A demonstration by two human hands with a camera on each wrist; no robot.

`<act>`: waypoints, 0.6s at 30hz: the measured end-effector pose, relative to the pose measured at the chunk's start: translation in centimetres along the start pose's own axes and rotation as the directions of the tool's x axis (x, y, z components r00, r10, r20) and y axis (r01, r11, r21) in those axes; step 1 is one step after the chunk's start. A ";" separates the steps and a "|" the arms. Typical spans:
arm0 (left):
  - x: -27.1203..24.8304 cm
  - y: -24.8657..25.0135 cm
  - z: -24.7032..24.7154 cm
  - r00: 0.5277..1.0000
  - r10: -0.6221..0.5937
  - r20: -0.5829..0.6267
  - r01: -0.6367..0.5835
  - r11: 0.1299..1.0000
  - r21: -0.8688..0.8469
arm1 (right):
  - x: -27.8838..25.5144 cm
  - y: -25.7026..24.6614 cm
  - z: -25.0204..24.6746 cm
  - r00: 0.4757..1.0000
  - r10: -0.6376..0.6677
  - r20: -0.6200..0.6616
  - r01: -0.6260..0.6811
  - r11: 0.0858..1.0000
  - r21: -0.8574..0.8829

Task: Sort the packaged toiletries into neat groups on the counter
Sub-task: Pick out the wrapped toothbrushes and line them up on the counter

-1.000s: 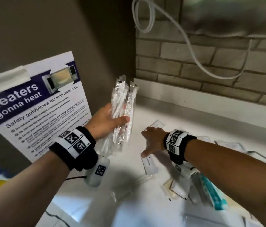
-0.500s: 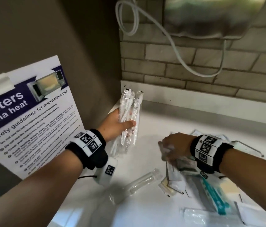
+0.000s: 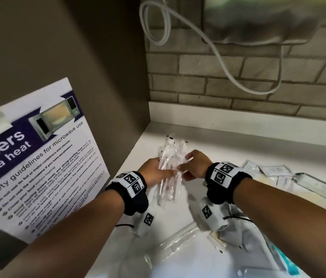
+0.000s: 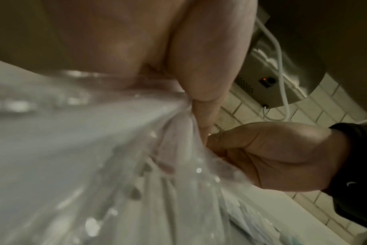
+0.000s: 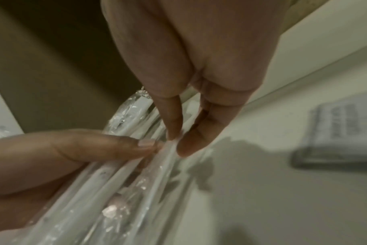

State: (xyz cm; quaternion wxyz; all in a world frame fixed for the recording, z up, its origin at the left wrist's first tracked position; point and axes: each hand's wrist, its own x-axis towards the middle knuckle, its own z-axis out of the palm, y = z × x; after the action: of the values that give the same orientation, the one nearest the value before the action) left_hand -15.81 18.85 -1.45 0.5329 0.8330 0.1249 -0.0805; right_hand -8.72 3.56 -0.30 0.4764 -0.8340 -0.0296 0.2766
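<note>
Grey brick tiles (image 3: pixel 208 85) backed the white counter (image 3: pixel 228 145), and a looped white cable (image 3: pixel 218 55) hung down the wall. At the left stood a white-and-blue microwave safety poster (image 3: pixel 38 157). Near the counter's rear left corner, the left hand (image 3: pixel 154 171) gripped a bundle of long clear-plastic-wrapped toiletry packets (image 3: pixel 168 177), thumb laid across the top. The right hand (image 3: pixel 195 165) met the bundle from the other side, fingertips (image 5: pixel 174 132) curled down and pinching the wrapping; whether it carried a separate packet could not be determined. Further flat sealed packets (image 3: pixel 274 171) lay scattered on the counter to the right, and one clear wrapped tube (image 3: pixel 180 239) lay nearer the camera.
</note>
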 end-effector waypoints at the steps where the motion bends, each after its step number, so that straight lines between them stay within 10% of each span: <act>1: 0.5 -0.3 0.1 1.000 -0.023 0.014 0.023 0.999 0.034 | 0.1 0.3 0.0 1.000 0.020 -0.014 -0.020 0.999 -0.027; 12: 3.6 -1.4 0.6 0.992 -0.125 0.020 0.114 0.949 0.293 | 0.9 1.8 -0.6 0.984 0.010 -0.180 -0.089 0.894 -0.438; 18: 3.8 -2.2 -1.4 0.990 -0.091 -0.108 0.109 0.978 0.178 | 0.2 0.8 0.0 0.953 -0.287 -0.093 0.181 0.792 -0.583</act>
State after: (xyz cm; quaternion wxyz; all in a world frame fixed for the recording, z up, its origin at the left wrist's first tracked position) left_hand -12.84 21.42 -3.76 0.4422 0.8742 0.1851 -0.0769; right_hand -8.67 3.17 -1.07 0.2379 -0.9486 -0.1716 0.1187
